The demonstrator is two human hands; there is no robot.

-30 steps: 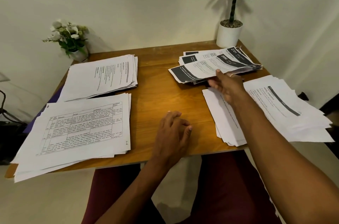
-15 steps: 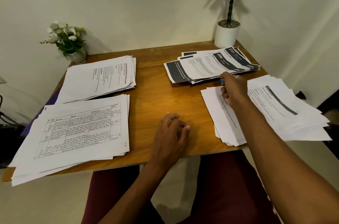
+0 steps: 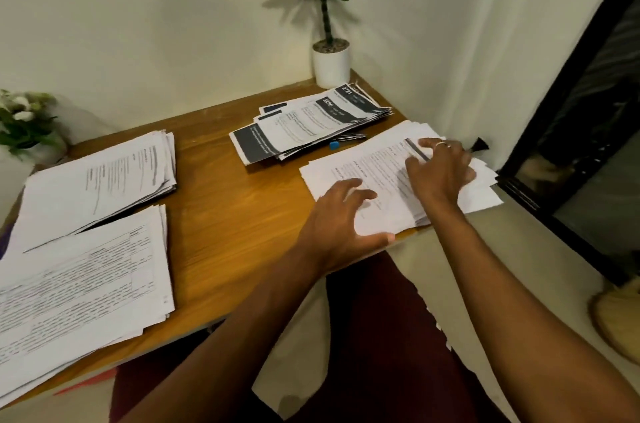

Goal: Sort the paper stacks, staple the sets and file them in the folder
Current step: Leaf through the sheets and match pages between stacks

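Since a moment ago the left hand [image 3: 341, 220] has left the bare wooden table [image 3: 221, 201] and joined the right hand [image 3: 440, 168], both spread flat (grasping nothing) on the loose paper stack [image 3: 374, 163] nearest the potted plant [image 3: 329, 59], its long axis running diagonally toward that pot.

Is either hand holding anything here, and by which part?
Nothing is lifted. Both the left hand and right hand rest spread on the near-right paper stack.
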